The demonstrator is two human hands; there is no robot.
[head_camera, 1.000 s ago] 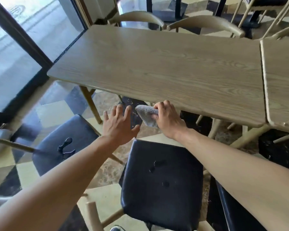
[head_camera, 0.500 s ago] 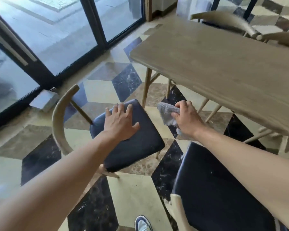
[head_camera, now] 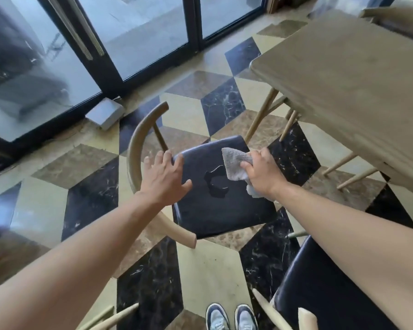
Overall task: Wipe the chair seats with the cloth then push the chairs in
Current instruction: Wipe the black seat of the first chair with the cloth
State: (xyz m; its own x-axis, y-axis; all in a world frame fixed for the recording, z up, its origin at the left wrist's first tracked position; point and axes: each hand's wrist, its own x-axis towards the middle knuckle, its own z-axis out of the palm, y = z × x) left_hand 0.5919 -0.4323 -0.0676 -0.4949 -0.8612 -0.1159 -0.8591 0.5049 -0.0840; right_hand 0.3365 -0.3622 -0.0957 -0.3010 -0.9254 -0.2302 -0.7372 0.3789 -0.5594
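Standing beside the wooden table (head_camera: 358,96) on checkered floor (head_camera: 212,270), the chair's black seat (head_camera: 224,206) carries a wet patch (head_camera: 216,184); left hand (head_camera: 163,178) spread flat on its edge, right hand (head_camera: 262,175) clutching the grey cloth (head_camera: 234,165) against it.

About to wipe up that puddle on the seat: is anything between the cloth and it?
Nothing visible. The cloth, held in the right hand, sits just beside the puddle on the black seat; the left hand is off to the other side.
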